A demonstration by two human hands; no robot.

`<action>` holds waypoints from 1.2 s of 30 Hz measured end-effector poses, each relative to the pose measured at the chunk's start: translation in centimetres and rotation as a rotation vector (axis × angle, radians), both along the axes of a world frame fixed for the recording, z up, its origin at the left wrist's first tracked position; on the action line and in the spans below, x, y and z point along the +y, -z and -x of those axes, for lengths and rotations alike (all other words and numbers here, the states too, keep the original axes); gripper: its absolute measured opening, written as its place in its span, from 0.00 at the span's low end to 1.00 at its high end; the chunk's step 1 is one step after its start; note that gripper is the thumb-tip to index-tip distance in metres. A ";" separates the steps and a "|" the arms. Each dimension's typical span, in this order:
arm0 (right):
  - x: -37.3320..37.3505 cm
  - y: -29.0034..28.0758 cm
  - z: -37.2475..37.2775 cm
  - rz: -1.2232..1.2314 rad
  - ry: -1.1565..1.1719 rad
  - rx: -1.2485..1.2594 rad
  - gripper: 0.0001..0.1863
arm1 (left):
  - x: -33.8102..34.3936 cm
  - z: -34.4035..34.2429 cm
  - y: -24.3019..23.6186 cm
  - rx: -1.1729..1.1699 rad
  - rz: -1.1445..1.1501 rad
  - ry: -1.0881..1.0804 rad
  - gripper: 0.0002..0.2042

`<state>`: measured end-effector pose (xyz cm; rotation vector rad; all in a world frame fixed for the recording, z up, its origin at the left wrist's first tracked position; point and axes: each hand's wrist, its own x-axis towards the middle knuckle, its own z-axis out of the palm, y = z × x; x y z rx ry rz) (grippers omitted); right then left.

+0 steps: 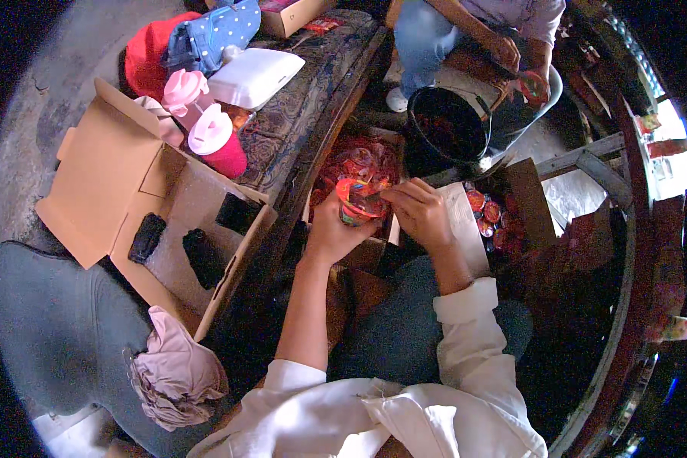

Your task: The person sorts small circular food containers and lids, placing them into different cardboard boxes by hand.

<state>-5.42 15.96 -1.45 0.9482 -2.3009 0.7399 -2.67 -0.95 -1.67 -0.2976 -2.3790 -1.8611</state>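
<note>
My left hand (333, 233) is wrapped round a small plastic cup (353, 214) with a red rim and a colourful printed side. The cup is tilted, and its dark reddish inside shows. At its right edge, my right hand (422, 212) is closed, thumb and fingers pinched together. A thin reddish piece shows by those fingertips; whether it is the cup's film lid or something else is unclear. Just beyond both hands stands a cardboard box (395, 145) full of crumpled red, shiny wrappers (359, 156).
Right of my hands, a carton (534, 202) holds several red-topped cups (490, 214). Ahead are a black bucket (446, 126) and a co-worker's hand (504, 52) over a pale tub (555, 88). Leftward, an open box (103, 183) holds black bundles (146, 237); a bench (305, 91) carries a foam container (256, 76).
</note>
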 end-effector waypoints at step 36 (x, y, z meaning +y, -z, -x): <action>0.4 -0.2 -0.3 0.319 0.122 -0.230 0.11 | 0.2 0.1 0.6 -0.081 -0.171 -0.026 0.25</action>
